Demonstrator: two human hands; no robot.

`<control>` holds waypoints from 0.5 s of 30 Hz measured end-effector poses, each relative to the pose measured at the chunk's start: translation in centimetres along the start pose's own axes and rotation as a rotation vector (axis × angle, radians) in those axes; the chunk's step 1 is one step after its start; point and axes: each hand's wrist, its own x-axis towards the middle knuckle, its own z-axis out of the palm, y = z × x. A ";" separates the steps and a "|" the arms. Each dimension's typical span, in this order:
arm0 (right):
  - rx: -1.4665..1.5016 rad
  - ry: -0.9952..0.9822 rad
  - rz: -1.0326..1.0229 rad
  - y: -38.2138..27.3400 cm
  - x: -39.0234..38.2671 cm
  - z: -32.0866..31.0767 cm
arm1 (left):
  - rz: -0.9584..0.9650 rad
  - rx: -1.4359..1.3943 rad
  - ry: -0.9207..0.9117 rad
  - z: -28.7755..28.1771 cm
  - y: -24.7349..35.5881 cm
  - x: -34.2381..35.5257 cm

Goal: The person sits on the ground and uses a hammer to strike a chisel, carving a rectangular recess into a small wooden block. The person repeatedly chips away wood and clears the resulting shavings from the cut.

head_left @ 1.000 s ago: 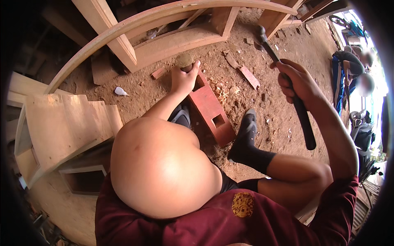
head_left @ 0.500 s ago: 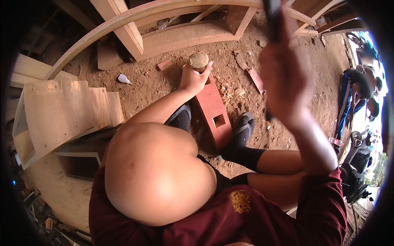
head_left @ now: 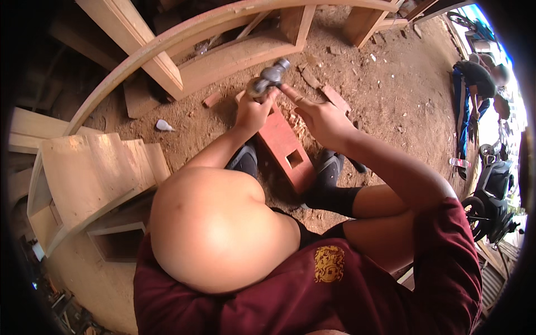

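The head of a steel hammer [head_left: 273, 72] is over the top of the tool that my left hand [head_left: 251, 114] grips, largely hiding that tool. My left hand sits at the far end of a red wooden block [head_left: 285, 142], which has a square hole near its close end and lies between my feet. My right hand [head_left: 326, 125] is closed on the hammer, with its index finger stretched toward the head. Pale wood shavings [head_left: 297, 125] lie beside the block.
Stepped plywood pieces [head_left: 84, 173] stand at the left, and wooden frames with a curved rail [head_left: 234, 11] cross the top. Wood offcuts and a small white bottle [head_left: 163, 125] lie on the dirt floor [head_left: 391, 100]. At right are a person [head_left: 469, 84] bending down and a parked scooter [head_left: 491, 195].
The hammer in my right hand was raised at the right, swung up blurred, and is now down at my left hand's tool. My left hand stayed at the block's far end.
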 end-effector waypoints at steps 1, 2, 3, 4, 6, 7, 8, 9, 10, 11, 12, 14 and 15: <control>0.044 0.052 0.043 0.0 0.0 -0.4 | -0.027 0.090 -0.015 -0.5 -0.3 -0.4; 0.275 -0.031 0.133 1.8 1.0 -0.3 | -0.001 0.152 -0.026 -1.0 -0.9 0.4; 0.245 -0.064 0.197 3.3 0.6 -0.4 | -0.005 0.197 -0.060 -1.1 -1.3 -0.2; 0.328 -0.100 0.266 2.8 -0.5 -1.5 | -0.069 0.164 -0.093 -1.5 -0.9 -0.3; 0.458 -0.167 0.405 1.7 -3.0 -5.2 | -0.010 0.050 -0.096 -2.3 0.9 -0.2; 0.490 -0.193 0.487 1.1 -4.4 -7.3 | 0.144 0.136 -0.160 -2.1 0.8 -0.4; 0.515 -0.189 0.493 1.9 -4.9 -7.5 | 0.283 0.258 -0.222 -2.9 -0.3 -1.0; 0.593 -0.174 0.466 1.9 -5.4 -8.2 | 0.424 0.397 -0.283 -3.8 0.0 -1.0; 0.636 -0.179 0.450 2.3 -6.0 -8.9 | 0.286 0.228 -0.254 -4.1 0.6 -2.1; 0.651 -0.166 0.462 1.9 -7.2 -10.4 | 0.211 0.076 -0.177 -3.5 0.4 -1.8; 0.692 -0.159 0.494 1.9 -7.7 -10.7 | 0.120 -0.053 -0.111 -3.1 -0.7 -1.7; 0.770 -0.135 0.573 2.3 -9.1 -11.3 | -0.059 -0.279 -0.030 -2.5 -1.7 -1.3; 0.865 -0.128 0.579 2.7 -9.2 -11.3 | -0.076 -0.271 -0.032 -3.0 -1.5 -0.9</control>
